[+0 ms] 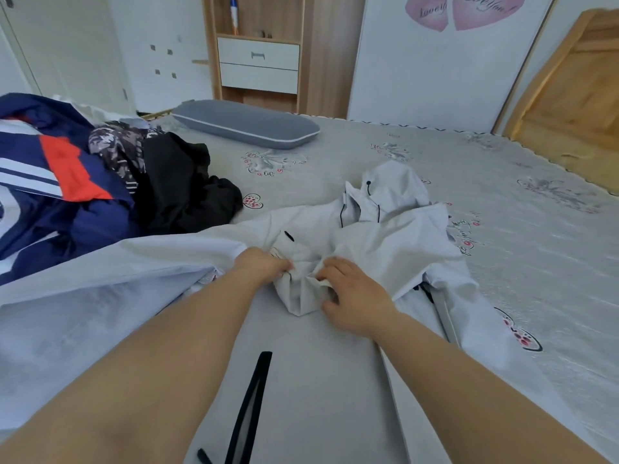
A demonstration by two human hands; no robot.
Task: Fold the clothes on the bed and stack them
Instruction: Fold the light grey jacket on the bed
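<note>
Far left on the bed [335, 155]: a heap of unfolded clothes, with a navy jacket [57, 182], a patterned piece [114, 145] and a black garment [181, 192] beside it. Grey pillow [246, 123] lies beyond, near the shelf unit [258, 51]. Centre: white hoodie [385, 236] spread flat in front of me, hood toward the far side, a black zip [251, 403] showing near me. My left hand [261, 264] pinches a bunched fold of the hoodie, fingers curled on the cloth. My right hand [355, 303] grips the same bunch from the other side. Right: a wooden board [569, 95] leans at the bed's edge.
</note>
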